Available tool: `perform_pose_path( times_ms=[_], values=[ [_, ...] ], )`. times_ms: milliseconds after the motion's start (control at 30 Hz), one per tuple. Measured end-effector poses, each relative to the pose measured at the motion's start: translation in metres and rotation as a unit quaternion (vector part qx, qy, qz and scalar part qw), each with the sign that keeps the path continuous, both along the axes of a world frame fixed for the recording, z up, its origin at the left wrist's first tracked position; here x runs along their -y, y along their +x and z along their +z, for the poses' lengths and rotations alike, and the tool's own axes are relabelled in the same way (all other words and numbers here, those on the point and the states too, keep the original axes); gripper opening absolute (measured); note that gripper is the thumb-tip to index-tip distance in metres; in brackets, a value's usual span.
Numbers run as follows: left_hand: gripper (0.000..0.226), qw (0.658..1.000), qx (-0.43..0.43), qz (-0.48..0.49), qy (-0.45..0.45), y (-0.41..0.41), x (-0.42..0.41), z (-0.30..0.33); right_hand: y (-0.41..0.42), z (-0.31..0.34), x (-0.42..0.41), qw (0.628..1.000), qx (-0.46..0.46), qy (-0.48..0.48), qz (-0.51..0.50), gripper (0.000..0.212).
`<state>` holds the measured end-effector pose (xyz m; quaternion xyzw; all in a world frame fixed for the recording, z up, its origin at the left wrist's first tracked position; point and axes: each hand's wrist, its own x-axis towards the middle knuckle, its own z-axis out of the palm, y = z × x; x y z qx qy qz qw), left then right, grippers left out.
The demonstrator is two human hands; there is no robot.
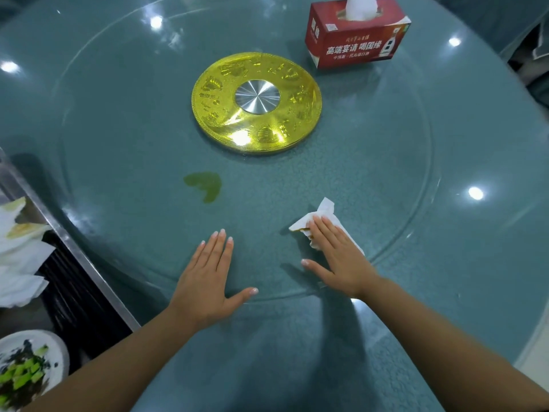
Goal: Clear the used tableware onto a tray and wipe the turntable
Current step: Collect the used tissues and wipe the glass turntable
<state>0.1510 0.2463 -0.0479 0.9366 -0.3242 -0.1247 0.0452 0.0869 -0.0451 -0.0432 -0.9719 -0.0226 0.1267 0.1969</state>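
The round glass turntable (371,162) lies on a teal table, with a gold and silver hub (256,104) at its centre. A green liquid smear (205,184) sits on the glass in front of the hub. My right hand (335,257) presses flat on a crumpled white tissue (322,214), stained yellow underneath, to the right of the smear. My left hand (206,273) rests flat on the glass near its front rim, fingers together, holding nothing.
A red tissue box (355,37) stands at the back right of the turntable. At the left edge is a metal tray (74,251) holding used white tissues (20,257) and a plate (29,367) of green vegetable scraps.
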Motion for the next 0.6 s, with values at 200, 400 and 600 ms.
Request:
perform_pose_path(
  times_ms=[200, 400, 600],
  values=[
    [0.108, 1.0, -0.007, -0.007, -0.005, -0.01, 0.019, -0.001, -0.012, 0.006, 0.017, 0.998, 0.012, 0.021, -0.063, 0.09],
    [0.098, 0.998, -0.008, -0.054, -0.024, -0.008, 0.035, 0.003, -0.004, 0.003, 0.016, 0.977, -0.01, 0.048, -0.209, 0.092],
    [0.091, 0.999, 0.008, -0.007, -0.035, 0.014, 0.026, 0.002, 0.023, 0.006, 0.018, 0.964, -0.028, 0.045, -0.26, 0.079]
  ],
)
